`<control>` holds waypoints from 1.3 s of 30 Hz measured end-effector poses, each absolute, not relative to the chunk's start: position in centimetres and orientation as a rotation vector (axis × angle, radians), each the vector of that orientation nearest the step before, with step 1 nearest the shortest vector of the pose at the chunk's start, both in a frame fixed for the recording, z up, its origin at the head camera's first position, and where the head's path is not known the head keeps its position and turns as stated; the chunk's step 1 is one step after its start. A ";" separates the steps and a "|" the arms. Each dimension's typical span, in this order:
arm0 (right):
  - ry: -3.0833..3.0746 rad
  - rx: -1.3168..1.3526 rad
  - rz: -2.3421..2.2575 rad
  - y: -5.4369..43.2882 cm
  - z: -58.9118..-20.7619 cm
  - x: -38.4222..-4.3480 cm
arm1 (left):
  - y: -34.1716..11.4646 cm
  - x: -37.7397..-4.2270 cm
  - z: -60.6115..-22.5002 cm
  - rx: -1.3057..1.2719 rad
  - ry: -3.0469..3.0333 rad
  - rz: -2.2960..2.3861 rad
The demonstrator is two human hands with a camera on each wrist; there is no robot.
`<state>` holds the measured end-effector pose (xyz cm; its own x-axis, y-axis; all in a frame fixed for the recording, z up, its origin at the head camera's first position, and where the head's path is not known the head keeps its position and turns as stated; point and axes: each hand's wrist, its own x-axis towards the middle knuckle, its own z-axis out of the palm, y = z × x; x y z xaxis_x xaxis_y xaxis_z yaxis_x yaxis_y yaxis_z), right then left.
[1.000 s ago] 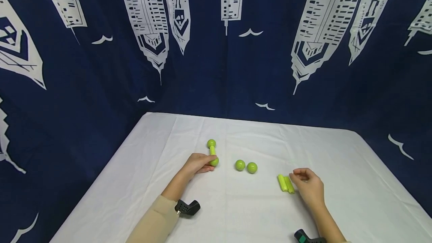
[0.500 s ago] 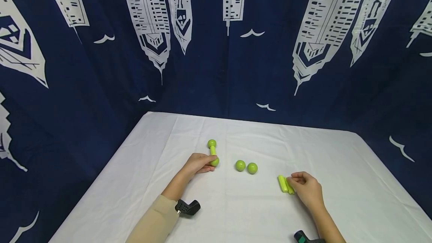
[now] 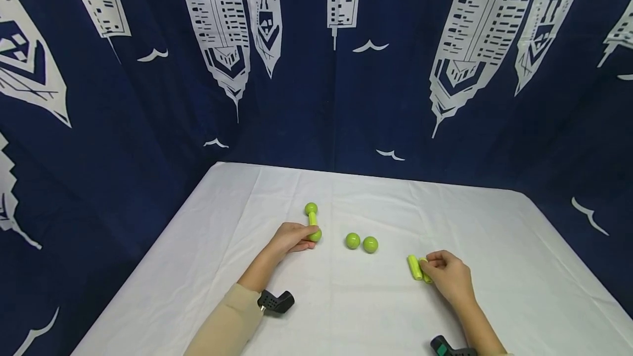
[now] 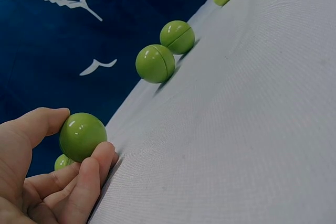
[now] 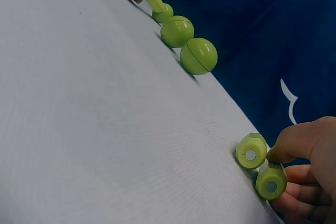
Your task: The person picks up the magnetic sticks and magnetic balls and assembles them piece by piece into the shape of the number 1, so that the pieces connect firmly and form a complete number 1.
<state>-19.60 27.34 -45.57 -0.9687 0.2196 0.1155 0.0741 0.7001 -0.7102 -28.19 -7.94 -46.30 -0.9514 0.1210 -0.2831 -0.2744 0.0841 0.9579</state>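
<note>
Head view | left hand [image 3: 294, 237]: curled, pinching dumbbell [image 3: 312, 218] | right hand [image 3: 452, 278]: curled, pinching outer rod [image 5: 271, 186] | step: seemingly rod pickup | next: likely calls for lift

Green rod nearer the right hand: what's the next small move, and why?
I'd probably lift the nearer rod straight up: the right hand pinches it, and the other rod lies so close that a sideways move might nudge it.
</note>
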 end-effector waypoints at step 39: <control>-2.558 -0.498 1.582 27.1 -44.1 -19.8 | -8.0 -28.3 -46.4 -0.139 2.087 1.940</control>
<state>-19.76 27.05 -44.09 -0.9425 0.3216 -0.0911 0.2251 0.4093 -0.8842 -28.33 -8.00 -46.38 -0.9538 0.1243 -0.2734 -0.2636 0.0897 0.9604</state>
